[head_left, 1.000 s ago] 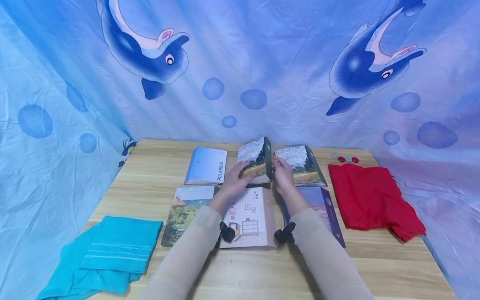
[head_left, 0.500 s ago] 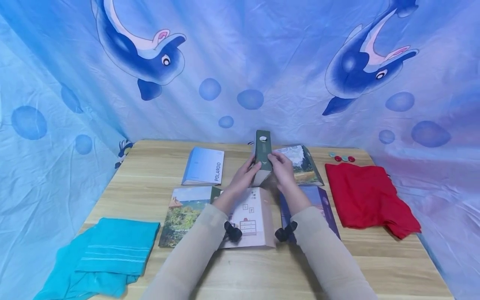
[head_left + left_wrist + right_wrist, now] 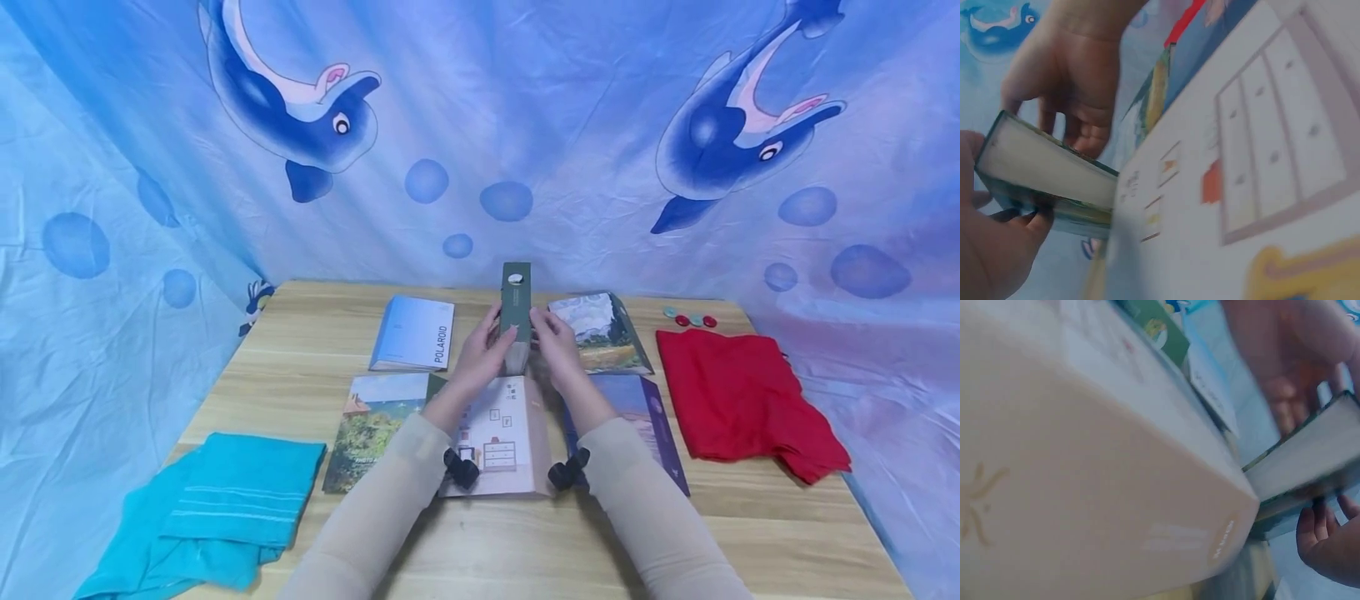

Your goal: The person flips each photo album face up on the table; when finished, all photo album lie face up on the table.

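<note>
Both hands hold one book (image 3: 515, 310) upright above the middle of the table, its dark green spine facing me. My left hand (image 3: 486, 348) grips its left cover and my right hand (image 3: 552, 337) grips its right cover. The left wrist view shows the book's pale page edge (image 3: 1047, 167) between my left hand (image 3: 994, 250) and my right hand (image 3: 1069, 81). The right wrist view shows the same book (image 3: 1310, 465), with my right hand's fingers (image 3: 1329, 544) under it. A white book with a furniture drawing (image 3: 498, 433) lies flat just below the hands.
Other books lie flat on the wooden table (image 3: 315, 333): a Polaroid book (image 3: 412, 333), a landscape book (image 3: 375, 421), a painted-field book (image 3: 600, 333) and a purple book (image 3: 648, 417). A red cloth (image 3: 742, 400) lies right, a teal cloth (image 3: 217, 508) front left, and small discs (image 3: 690, 318) back right.
The held book has been turned from showing its painted cover to standing upright with its green spine toward me. Both hands have stayed on it.
</note>
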Available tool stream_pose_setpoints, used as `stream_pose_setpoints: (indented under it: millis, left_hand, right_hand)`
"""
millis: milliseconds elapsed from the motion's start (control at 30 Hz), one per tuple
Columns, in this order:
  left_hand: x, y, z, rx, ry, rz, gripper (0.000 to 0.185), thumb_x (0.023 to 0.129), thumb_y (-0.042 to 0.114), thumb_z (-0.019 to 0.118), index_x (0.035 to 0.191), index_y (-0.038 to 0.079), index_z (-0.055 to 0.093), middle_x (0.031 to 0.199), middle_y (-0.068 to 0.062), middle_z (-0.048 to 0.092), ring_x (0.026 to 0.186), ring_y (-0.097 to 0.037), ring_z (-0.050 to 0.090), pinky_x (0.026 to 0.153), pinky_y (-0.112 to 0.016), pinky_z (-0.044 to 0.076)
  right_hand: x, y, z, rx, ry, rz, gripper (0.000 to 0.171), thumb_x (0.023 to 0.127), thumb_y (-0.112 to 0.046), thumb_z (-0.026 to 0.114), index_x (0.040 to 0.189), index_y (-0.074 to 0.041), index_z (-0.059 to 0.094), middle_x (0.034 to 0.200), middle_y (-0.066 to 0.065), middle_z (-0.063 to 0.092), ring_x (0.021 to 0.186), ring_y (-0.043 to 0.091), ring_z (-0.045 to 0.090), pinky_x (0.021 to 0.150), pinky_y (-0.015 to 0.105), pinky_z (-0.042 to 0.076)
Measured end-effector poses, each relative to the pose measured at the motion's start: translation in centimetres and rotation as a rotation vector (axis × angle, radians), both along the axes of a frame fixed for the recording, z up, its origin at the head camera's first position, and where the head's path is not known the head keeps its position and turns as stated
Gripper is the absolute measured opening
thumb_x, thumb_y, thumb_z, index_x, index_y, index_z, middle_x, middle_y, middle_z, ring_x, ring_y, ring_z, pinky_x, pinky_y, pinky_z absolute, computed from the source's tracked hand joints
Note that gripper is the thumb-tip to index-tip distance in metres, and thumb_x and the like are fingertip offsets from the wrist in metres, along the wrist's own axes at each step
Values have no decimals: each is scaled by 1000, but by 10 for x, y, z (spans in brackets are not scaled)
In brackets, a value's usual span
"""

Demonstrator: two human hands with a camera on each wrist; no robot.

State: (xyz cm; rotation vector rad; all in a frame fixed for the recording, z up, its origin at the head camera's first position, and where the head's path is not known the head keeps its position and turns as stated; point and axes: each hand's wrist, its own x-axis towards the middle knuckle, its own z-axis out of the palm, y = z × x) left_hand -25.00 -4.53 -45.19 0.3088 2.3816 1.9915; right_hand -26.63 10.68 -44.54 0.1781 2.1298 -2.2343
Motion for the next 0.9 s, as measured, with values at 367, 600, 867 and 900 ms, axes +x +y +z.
stream_pose_setpoints:
  millis: [367,600,867,900]
  left_hand:
    - [-1,-9,17,-322,92,63,67,104,48,50,159,13,34,169,-4,19,151,-32,26,119,-49,30]
    - [-8,-21,0,-212,-96,89,74,100,64,42,161,25,29,168,-4,21,153,-32,21,121,-57,21]
    - [-17,-31,-18,-70,-276,36,72,104,57,33,163,17,21,169,-4,17,154,-29,14,124,-54,10]
    - [-17,-31,-20,-61,-284,30,71,104,56,31,163,16,21,169,-4,16,155,-28,13,125,-52,10]
  right_hand:
    - [-3,8,-20,178,-151,167,57,105,-38,51,151,-4,43,154,20,43,142,37,41,116,49,37]
    - [-3,9,-22,145,-123,115,56,105,-35,52,150,-2,43,153,19,43,139,37,44,117,48,36]
    - [3,8,-23,184,-156,48,66,104,-36,54,159,-7,30,161,15,34,144,36,37,121,51,27]
    - [4,9,-24,193,-155,46,67,104,-37,55,159,-6,31,161,15,34,145,36,36,121,51,26]
